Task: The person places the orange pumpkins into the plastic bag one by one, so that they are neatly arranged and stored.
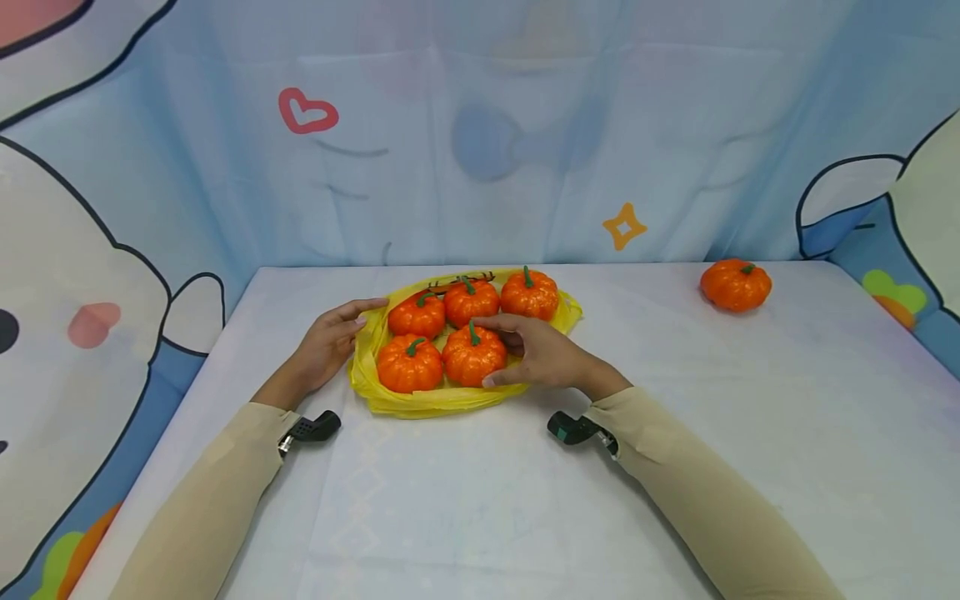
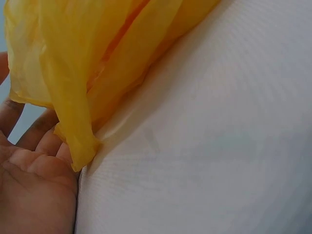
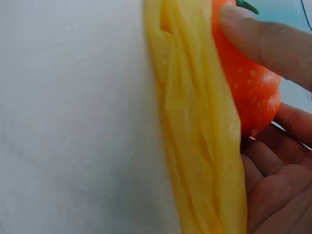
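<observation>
A yellow plastic bag [image 1: 420,405], its mouth spread wide, lies on the table with several small orange pumpkins in it. My right hand [image 1: 543,354] holds the front right pumpkin [image 1: 472,358], thumb at its near side and fingers around the far side. In the right wrist view, the thumb presses on the speckled pumpkin [image 3: 248,92] beside the bag's folded rim [image 3: 200,126]. At the bag's left edge rests my left hand [image 1: 326,346], fingers loosely bent against the plastic. The left wrist view shows its palm [image 2: 39,190] turned up beside a hanging fold of the bag [image 2: 73,97].
Another orange pumpkin [image 1: 736,285] stands alone near the table's back right corner. White cloth covers the table [image 1: 465,500]. A blue patterned curtain [image 1: 525,150] hangs behind the back edge. Dark wrist cameras [image 1: 315,427] stick out from both sleeves.
</observation>
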`<state>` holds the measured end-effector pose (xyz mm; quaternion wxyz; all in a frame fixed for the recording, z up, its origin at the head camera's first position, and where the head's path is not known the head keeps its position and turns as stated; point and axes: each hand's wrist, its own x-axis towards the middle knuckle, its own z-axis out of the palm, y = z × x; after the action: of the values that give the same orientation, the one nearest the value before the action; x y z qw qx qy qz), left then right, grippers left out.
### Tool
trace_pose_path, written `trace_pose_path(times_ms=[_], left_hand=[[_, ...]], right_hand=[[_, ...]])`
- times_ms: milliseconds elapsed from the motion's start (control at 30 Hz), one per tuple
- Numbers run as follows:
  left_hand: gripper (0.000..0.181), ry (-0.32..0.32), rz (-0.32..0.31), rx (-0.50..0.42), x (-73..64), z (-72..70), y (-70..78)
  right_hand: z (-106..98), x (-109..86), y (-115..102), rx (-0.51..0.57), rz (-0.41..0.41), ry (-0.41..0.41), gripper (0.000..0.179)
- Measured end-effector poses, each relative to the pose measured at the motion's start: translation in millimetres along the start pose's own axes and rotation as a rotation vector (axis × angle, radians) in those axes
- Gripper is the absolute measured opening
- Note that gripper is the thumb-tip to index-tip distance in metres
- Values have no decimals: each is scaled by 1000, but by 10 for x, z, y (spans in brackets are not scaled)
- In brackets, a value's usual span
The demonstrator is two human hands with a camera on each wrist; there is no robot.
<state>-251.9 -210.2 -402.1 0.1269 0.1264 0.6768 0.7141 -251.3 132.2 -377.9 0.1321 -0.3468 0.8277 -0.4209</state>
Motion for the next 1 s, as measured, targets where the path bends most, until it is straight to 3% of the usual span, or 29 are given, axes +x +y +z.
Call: trace_pose_path(times_ms=[200, 700, 867, 1000], left_hand=[[42, -6, 5, 1, 0, -1, 0], [42, -2, 0, -3, -12, 12, 21], [42, -7, 2, -4, -14, 11, 23], [42, -11, 3, 4, -14, 13, 21]], right_hand=[[14, 7, 15, 49, 13, -7, 83], [9, 12, 27, 52, 19, 17, 81], [-84, -13, -13, 6, 26, 33, 66], [-258, -59, -55, 2, 31, 111, 49]])
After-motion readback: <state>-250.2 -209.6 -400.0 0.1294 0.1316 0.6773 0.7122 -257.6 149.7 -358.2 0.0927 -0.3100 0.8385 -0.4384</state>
